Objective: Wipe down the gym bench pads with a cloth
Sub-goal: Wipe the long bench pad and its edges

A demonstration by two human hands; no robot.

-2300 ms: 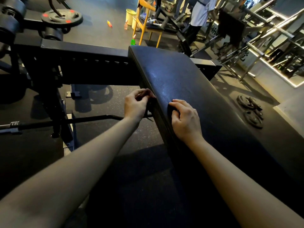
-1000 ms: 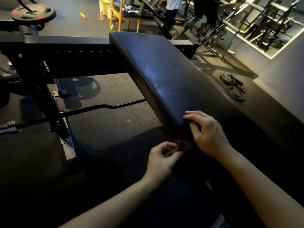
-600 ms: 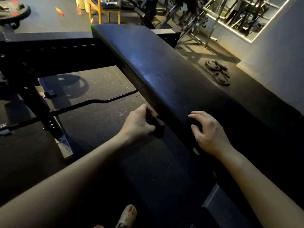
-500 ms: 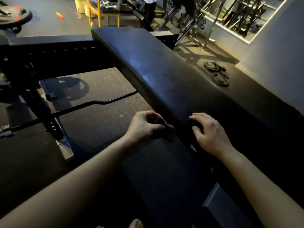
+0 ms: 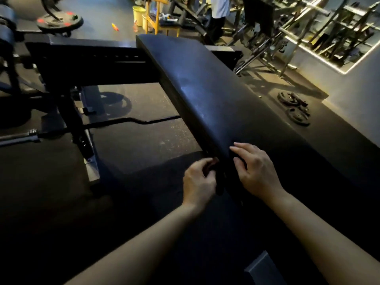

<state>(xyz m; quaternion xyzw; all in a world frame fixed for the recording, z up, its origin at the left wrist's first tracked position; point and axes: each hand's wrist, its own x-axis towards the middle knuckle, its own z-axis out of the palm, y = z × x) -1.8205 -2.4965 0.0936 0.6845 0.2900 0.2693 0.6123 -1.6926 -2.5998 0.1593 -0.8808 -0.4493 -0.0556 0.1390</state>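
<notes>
While right hand [image 5: 255,171] rests on bench pad [image 5: 205,89], left hand [image 5: 198,182] pinches cloth [image 5: 214,161]

bare forearms, no sleeves

Bench pad [image 5: 205,87]: black, fine pebbled grain, bluish sheen on top. Cloth [image 5: 214,162]: dark, reddish-brown tint, in dim light. Floor [image 5: 144,140]: black with pale speckles. Bucket [image 5: 138,14]: yellow. Weight plate [image 5: 59,20]: black with red marks. Chair [image 5: 156,19]: orange-yellow frame.
</notes>
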